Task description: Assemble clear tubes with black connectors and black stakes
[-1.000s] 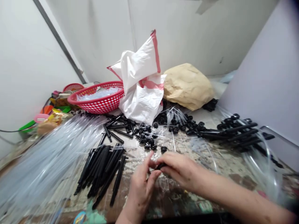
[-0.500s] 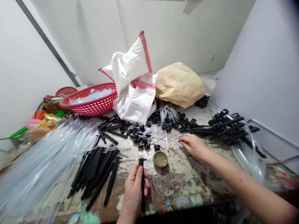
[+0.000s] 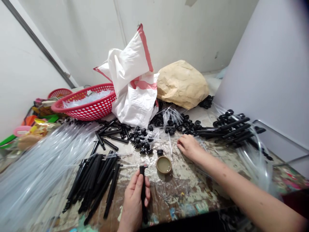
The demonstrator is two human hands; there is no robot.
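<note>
My left hand [image 3: 135,196] is wrapped round a black plastic tube [image 3: 143,190] with a small side spout at its top, held nearly upright at the front of the table. My right hand [image 3: 189,146] is low over the tabletop, by thin clear tubes [image 3: 159,135]. Its fingers are bent together, and whatever is between them is hidden. Between the hands stands a small round bowl [image 3: 163,165] of liquid. Just behind it sits a black fitting [image 3: 160,152], with a cluster of similar black fittings [image 3: 142,138] to its left. A bunch of black tubes [image 3: 94,183] lies left of my left hand.
Long clear tubing [image 3: 48,161] covers the table's left side. At the back are a red basket [image 3: 89,108], a white sack [image 3: 135,93] and a brown paper bag [image 3: 183,83]. Black tubes with coiled clear hoses [image 3: 234,129] lie at the right, beside a pale panel [image 3: 260,64].
My right hand has moved a little left, nearer the thin clear tubes and the bowl. My left hand keeps its hold on the black tube. The view has shifted slightly right.
</note>
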